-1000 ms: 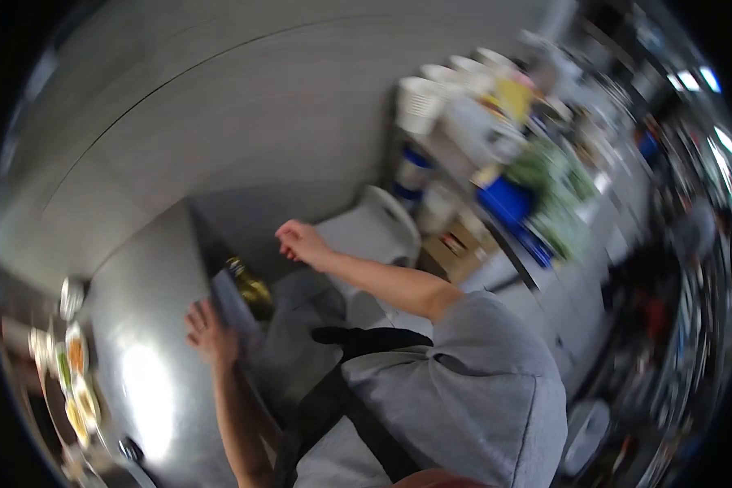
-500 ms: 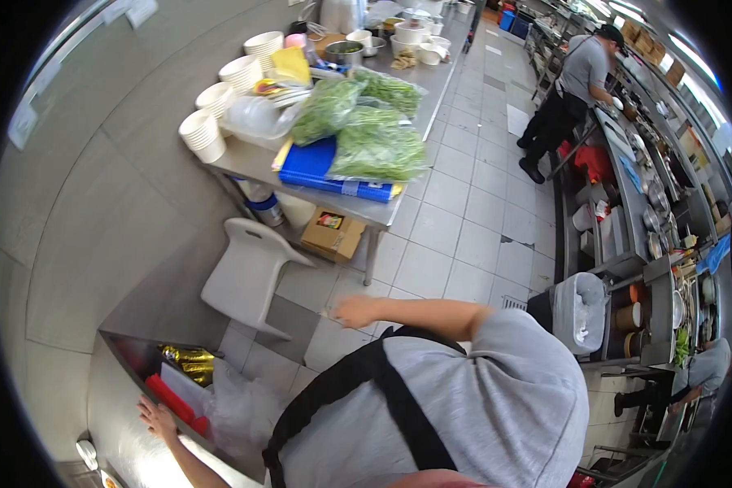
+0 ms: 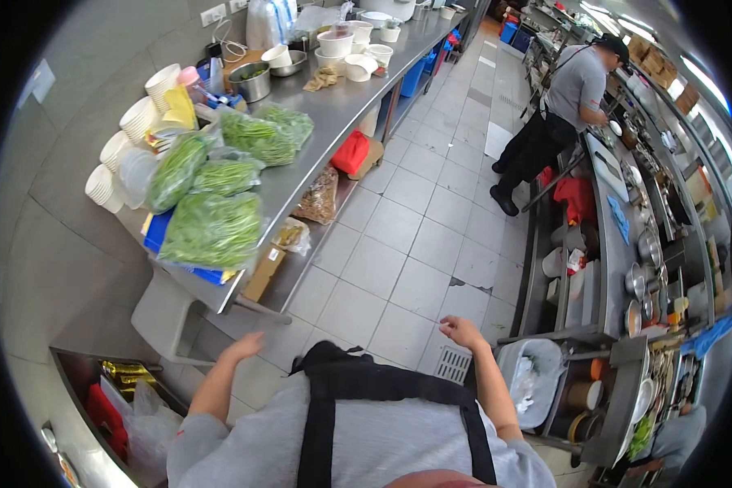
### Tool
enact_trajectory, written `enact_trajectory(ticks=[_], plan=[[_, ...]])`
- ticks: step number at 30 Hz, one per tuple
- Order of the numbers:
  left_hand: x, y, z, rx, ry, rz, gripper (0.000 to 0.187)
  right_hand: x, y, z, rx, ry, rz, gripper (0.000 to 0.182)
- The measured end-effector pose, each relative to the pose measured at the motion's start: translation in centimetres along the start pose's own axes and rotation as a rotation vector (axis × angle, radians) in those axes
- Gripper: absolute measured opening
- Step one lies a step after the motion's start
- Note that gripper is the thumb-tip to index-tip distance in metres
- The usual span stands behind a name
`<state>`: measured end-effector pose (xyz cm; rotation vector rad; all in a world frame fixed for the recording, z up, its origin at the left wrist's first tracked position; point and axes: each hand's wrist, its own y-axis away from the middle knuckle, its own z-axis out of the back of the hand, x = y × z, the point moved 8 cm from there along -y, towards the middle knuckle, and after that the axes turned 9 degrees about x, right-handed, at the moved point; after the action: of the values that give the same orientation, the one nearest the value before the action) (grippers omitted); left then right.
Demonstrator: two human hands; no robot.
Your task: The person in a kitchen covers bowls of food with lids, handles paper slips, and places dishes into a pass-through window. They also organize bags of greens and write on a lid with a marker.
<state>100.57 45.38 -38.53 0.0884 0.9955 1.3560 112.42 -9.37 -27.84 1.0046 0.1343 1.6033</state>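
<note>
Head view showed the empty, relaxed left hand (image 3: 244,346) near a seemingly light, stiff chair (image 3: 161,315) best gripped by its rim, the empty right hand (image 3: 461,331) farther off.

1. Left of the left fingers (image 3: 254,339): pale grey chair (image 3: 161,313), shiny gold packet (image 3: 126,374).
2. Ahead and left of them: bright green vegetables (image 3: 215,230), blue folder (image 3: 156,229), silver-grey desk (image 3: 321,110).
3. Between both hands' fingers: pale grey tiles (image 3: 382,313), dark grid lines.
4. Right of the right fingers (image 3: 448,327): grey bin (image 3: 510,376).

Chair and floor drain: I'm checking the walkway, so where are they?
Chair (image 3: 159,315), head view: on its broad pale surface.
Floor drain (image 3: 453,364), head view: on its slotted cover.
</note>
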Motion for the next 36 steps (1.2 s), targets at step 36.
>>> enact_trajectory(ticks=[36], plan=[[-65.8, -80.4, 63.9, -0.269, -0.279, -0.465, 0.042, -43.7, -60.4, 65.2, -0.218, 0.024, -0.445, 0.023]])
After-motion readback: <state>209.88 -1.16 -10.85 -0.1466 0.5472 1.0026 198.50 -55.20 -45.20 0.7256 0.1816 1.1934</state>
